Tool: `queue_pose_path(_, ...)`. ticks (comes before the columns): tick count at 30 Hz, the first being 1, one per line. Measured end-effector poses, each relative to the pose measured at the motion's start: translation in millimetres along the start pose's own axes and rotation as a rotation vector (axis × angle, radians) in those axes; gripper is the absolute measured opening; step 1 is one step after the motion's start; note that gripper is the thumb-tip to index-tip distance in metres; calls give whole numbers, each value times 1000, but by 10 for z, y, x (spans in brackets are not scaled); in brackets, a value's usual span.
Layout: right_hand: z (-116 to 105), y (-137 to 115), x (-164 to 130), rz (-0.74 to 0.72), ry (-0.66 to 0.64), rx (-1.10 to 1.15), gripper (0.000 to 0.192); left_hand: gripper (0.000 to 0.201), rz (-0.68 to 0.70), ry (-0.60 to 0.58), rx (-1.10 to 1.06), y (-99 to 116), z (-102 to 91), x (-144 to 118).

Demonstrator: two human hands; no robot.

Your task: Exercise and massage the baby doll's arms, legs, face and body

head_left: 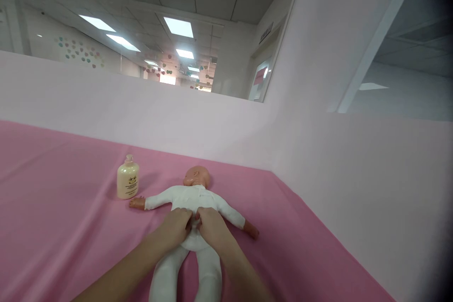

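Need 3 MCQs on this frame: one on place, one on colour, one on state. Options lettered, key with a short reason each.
1. Where does the bottle stand relative to the doll?
A. Between the doll's legs
B. Beside the doll's outstretched arm, near its head
C. On the doll's chest

2. What colour is the cloth under the doll?
A. Pink
B. Green
C. Blue

3. How do the left hand and right hand stand?
A. Both lifted off the doll
B. One holds the bottle
C. Both rest on the doll's belly, side by side

Key:
1 B: the cream bottle stands upright just above the doll's spread arm and hand, off to the side of its head.
2 A: the cloth is pink across the whole surface.
3 C: both hands lie on the white suit at the belly, fingertips meeting in the middle.
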State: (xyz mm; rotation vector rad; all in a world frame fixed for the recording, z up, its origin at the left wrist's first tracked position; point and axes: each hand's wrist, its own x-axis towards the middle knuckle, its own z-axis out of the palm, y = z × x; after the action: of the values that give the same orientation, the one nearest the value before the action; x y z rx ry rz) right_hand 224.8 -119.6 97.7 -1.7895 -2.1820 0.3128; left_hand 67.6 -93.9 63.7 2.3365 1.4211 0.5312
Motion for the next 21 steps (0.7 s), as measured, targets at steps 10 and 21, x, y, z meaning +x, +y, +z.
queue_pose_path(10,187,16,145,93,41,28,32,33,-83,35,42,-35,97,138)
queue_pose_path(21,224,72,226,27,104,-92,25,38,6,82,115,-3,152,237)
